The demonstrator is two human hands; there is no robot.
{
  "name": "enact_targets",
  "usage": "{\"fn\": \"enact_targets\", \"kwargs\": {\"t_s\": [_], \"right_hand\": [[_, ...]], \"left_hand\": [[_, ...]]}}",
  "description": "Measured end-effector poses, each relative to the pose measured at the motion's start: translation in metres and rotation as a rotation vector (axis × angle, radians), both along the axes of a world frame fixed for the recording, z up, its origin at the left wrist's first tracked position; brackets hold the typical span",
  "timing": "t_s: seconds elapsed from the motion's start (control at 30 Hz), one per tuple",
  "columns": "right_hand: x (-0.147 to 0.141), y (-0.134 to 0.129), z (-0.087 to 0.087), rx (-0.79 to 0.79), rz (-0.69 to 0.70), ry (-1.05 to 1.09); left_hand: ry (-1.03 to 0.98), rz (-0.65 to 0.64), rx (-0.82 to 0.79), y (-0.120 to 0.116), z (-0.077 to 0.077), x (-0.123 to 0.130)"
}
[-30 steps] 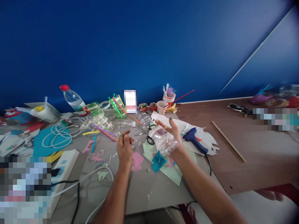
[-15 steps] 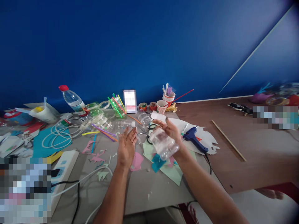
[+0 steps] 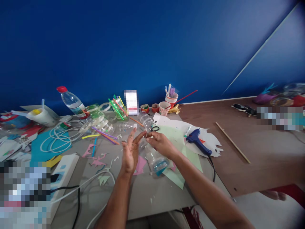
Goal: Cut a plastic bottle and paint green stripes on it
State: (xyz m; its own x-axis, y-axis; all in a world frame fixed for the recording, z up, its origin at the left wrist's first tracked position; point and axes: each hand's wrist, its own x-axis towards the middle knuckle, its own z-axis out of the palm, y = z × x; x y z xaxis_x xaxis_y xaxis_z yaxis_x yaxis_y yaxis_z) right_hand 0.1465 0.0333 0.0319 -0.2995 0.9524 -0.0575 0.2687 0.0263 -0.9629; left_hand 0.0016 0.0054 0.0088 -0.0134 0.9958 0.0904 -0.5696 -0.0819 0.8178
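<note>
My left hand (image 3: 130, 156) is raised palm up over the table, its fingers stretched out and apart. Its fingertips meet those of my right hand (image 3: 160, 143), which is closed in a pinch. Whatever is between the right fingertips, if anything, is too small to make out. Just below my right hand a clear plastic bottle (image 3: 154, 160) lies on its side, base towards me, over paper pieces. Behind the hands, the black handle of scissors (image 3: 154, 128) shows. Pink paper (image 3: 140, 164) and a light green sheet (image 3: 177, 178) lie about the bottle.
A blue glue gun (image 3: 196, 140) rests on white paper at right, near a wooden stick (image 3: 232, 142). Paper cups (image 3: 164, 109) stand by the wall. Cables (image 3: 57, 144), a power strip (image 3: 69, 165) and a red-capped bottle (image 3: 72, 101) are at left.
My right hand has let go of the clear bottle, which now lies on the table. The right hand has moved left, and its fingertips now meet the left hand's.
</note>
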Motion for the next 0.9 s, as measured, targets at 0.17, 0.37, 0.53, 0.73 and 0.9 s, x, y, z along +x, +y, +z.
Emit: {"fn": "enact_targets", "kwargs": {"t_s": [0.17,0.37,0.53,0.73,0.9], "right_hand": [[0.000,0.006,-0.012,0.053,-0.070,0.005],[0.004,0.010,-0.006,-0.065,-0.110,0.129],[0.000,0.006,-0.003,-0.115,0.014,0.110],[-0.001,0.006,-0.008,-0.082,0.051,0.145],[0.000,0.004,-0.004,-0.103,0.056,0.134]], "left_hand": [[0.069,0.075,-0.008,0.003,-0.007,-0.001],[0.281,0.369,0.002,0.009,-0.018,-0.008],[0.476,0.205,0.118,0.004,-0.015,-0.006],[0.547,0.142,0.141,0.005,-0.017,-0.004],[0.643,0.210,0.174,0.006,-0.018,-0.002]]}}
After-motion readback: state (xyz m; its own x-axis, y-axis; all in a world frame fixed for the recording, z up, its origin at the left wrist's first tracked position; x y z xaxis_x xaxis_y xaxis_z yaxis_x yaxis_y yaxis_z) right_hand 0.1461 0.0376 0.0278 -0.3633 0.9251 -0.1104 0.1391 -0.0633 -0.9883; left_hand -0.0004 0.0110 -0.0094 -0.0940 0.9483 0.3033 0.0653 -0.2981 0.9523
